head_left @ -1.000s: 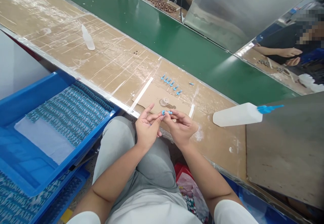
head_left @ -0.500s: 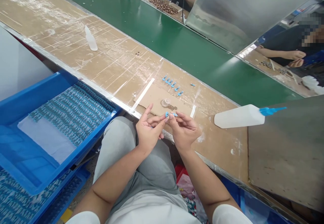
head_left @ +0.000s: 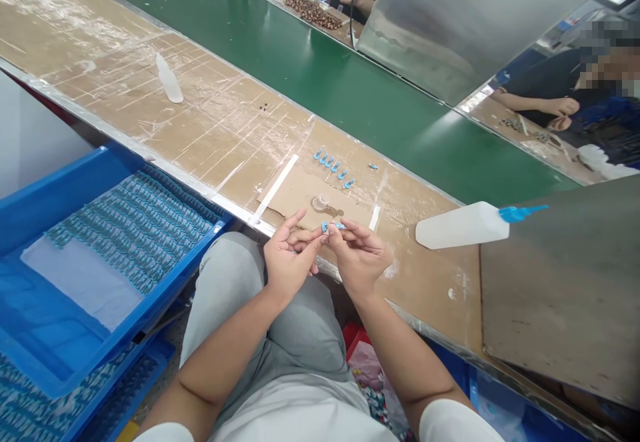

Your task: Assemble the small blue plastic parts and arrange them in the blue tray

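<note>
Between my two hands, at the table's front edge, is a small blue piece (head_left: 325, 227). My left hand (head_left: 291, 255) pinches its left end between thumb and forefinger. The thumb and forefinger of my right hand (head_left: 361, 255) close on its other side, partly hiding it. Just beyond my fingers lies a cardboard sheet (head_left: 290, 194), with a small clear cup (head_left: 320, 202) and a dark wet patch on it. Several similar blue pieces (head_left: 334, 167) lie in a row behind the sheet, and a single blue piece (head_left: 373, 167) rests off to their right.
A large white bottle with a blue nozzle (head_left: 463, 226) lies to the right beside a metal panel (head_left: 560, 289). A smaller white bottle (head_left: 169, 81) is at left. Blue trays (head_left: 95, 165) stand below left. Beyond the green belt (head_left: 280, 55), co-workers' hands (head_left: 563, 112) are busy.
The view has shifted slightly, moving the table things a little left in the picture. Both hands keep their pinch on the small blue piece. A co-worker's hand at the far top has moved.
</note>
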A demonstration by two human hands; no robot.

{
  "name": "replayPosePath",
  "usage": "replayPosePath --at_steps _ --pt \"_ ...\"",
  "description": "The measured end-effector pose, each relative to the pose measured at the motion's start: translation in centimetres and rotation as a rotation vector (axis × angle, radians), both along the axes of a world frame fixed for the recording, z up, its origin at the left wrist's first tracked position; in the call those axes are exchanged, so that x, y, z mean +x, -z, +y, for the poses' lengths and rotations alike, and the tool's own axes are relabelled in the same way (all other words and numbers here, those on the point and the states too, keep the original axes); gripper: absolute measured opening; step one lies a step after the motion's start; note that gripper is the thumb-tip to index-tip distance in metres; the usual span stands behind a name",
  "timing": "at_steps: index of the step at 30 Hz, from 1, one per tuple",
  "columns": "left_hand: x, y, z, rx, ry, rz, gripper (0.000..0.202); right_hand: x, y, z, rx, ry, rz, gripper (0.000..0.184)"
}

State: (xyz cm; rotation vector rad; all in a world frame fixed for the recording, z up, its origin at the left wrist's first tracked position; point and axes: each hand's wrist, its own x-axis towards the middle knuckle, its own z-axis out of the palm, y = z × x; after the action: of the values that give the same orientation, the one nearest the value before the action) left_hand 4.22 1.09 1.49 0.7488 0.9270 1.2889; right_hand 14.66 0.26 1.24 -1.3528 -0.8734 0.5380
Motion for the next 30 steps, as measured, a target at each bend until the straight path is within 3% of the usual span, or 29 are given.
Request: replayPosePath --at_steps 4,7,11,15,21,25,30 --pt "-0.1 -0.2 0.2 -0.003 0.053 -0.072 0.061 0.4 -0.1 0.1 0.038 -0.006 -0.017 0.025" --pt "-0.4 -0.1 1.0 -0.075 0.056 -0.216 0.040 1.6 -0.4 0.9 0.043 0.006 -0.042 0.024" --pt "-1.6 0.4 2.3 -0.267 0.042 -0.453 0.022 5.4 -0.1 3.7 -0.013 0.057 -0.231 0.028" --pt "-2.9 0.8 3.2 -0.306 0.017 -0.578 0.016 10.4 1.8 7.5 -0.200 0.110 -0.507 0.033" --pt "-3.8 0.6 3.7 -0.256 0.020 -0.628 0.020 13.6 4.5 10.1 -0.320 0.097 -0.753 0.032" --pt "-4.1 0.9 4.0 -0.240 0.100 -0.668 0.032 13.4 5.1 10.1 -0.379 0.108 -0.858 0.029" --pt "-3.9 1.3 4.3 -0.341 0.130 -0.638 0.043 13.6 5.0 9.7 -0.392 0.140 -0.929 0.034"
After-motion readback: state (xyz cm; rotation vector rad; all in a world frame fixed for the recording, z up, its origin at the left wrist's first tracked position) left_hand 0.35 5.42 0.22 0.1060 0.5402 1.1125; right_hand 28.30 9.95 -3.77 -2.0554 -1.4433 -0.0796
